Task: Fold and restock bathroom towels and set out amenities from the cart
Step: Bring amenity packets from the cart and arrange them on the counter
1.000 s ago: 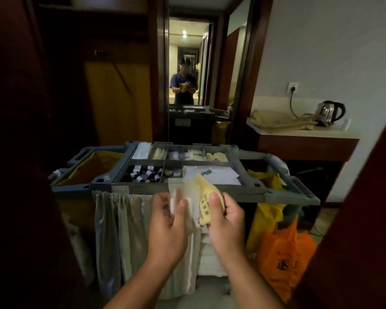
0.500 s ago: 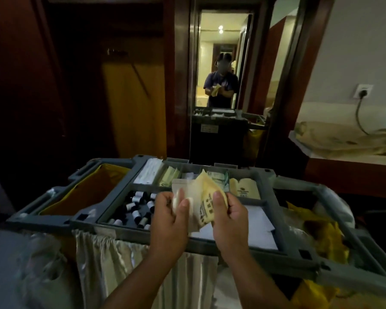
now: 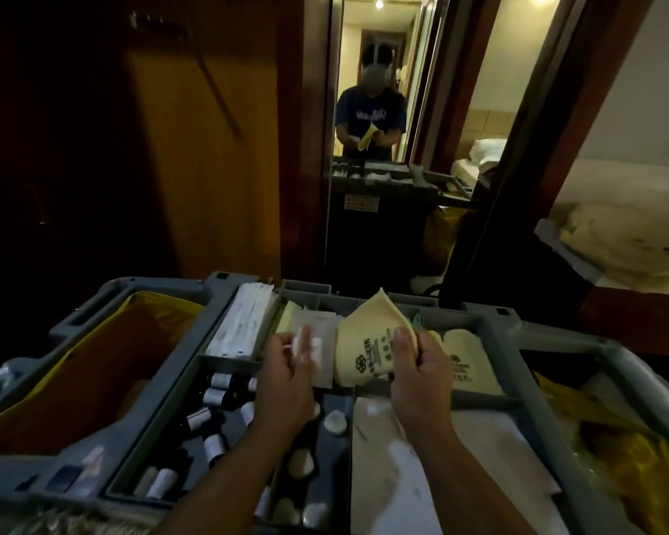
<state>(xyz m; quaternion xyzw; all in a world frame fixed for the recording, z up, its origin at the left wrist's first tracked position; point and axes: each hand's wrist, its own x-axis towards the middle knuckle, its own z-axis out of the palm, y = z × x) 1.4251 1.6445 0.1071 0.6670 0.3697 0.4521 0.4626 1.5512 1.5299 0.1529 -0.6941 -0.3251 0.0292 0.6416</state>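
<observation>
Sensibly, the left hand [image 3: 286, 380] pinches clear sachets [image 3: 314, 343] and the right hand [image 3: 420, 374] grips a yellow packet [image 3: 365, 343], kinds best held apart.

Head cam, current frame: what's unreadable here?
- Clear packet in the left hand: motion blur, contents and count unclear.
- Yellow pouch in the right hand: print too small to read.
- Small bottles: labels too small and dim; some hidden under the left forearm.
- Cart below its top tray: cut off by the bottom edge; no towels visible.
- Room at left: too dark.
</observation>
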